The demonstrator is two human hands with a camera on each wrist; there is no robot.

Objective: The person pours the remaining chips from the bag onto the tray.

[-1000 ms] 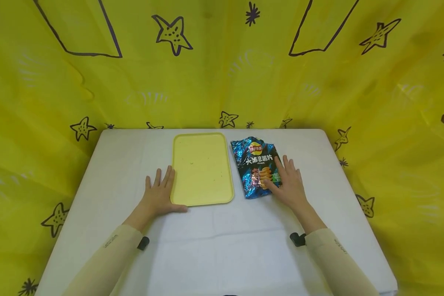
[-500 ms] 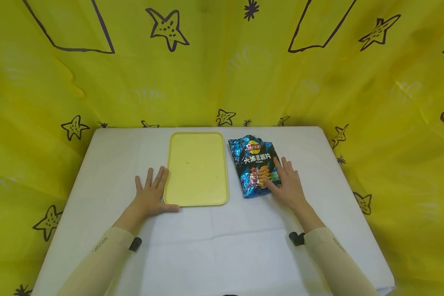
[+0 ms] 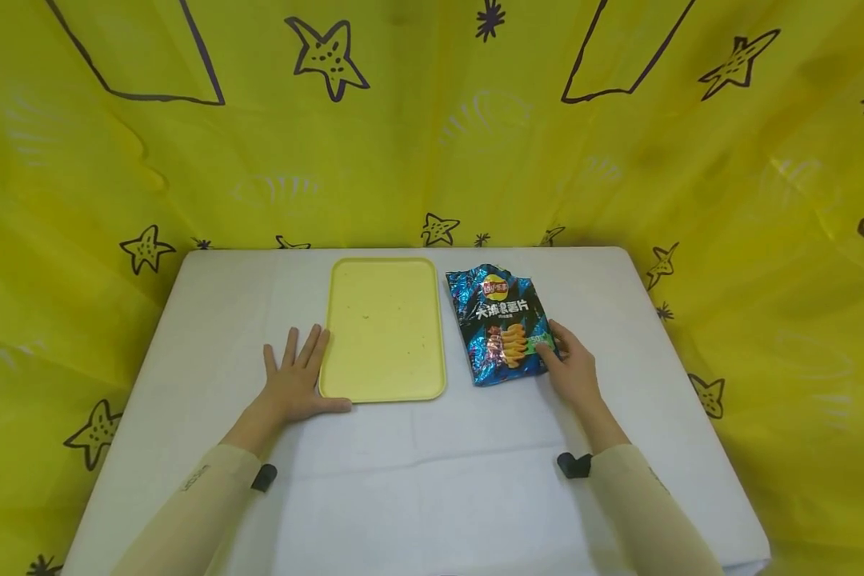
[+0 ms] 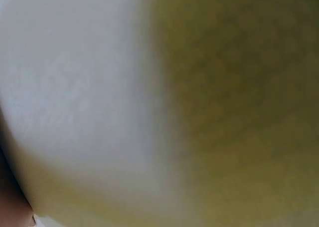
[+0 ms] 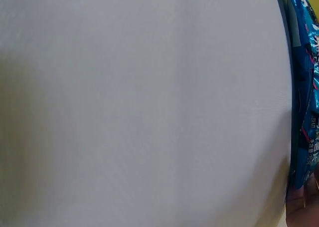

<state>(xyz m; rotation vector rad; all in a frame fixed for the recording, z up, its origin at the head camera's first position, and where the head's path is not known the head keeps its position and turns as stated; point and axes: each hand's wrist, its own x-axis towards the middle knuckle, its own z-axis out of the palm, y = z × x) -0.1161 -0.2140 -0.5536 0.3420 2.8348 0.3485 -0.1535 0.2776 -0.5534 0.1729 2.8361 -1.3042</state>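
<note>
A blue and black potato chip bag (image 3: 495, 324) lies face up on the white table, right of a yellow rectangular tray (image 3: 385, 328). My right hand (image 3: 574, 376) pinches the bag's lower right side, thumb on the front and fingers under the edge. In the right wrist view, the fingers (image 5: 302, 207) meet the bottom end of the bag (image 5: 305, 92). With fingers spread straight, my left hand (image 3: 291, 388) rests at the tray's lower left corner, the thumb along its front edge. The left wrist view is blurred and shows only a sliver of that hand (image 4: 14, 204).
A white cloth (image 3: 418, 496) covers the table. Yellow curtains (image 3: 403, 144) with drawn starfish hang behind and on both sides. Small dark crumbs or specks dot the tray. A small black device sits at each sleeve cuff.
Over the second, the right hand moved from lying spread on the bag to gripping its right edge. The left hand keeps its place against the tray; the head view shifted slightly.
</note>
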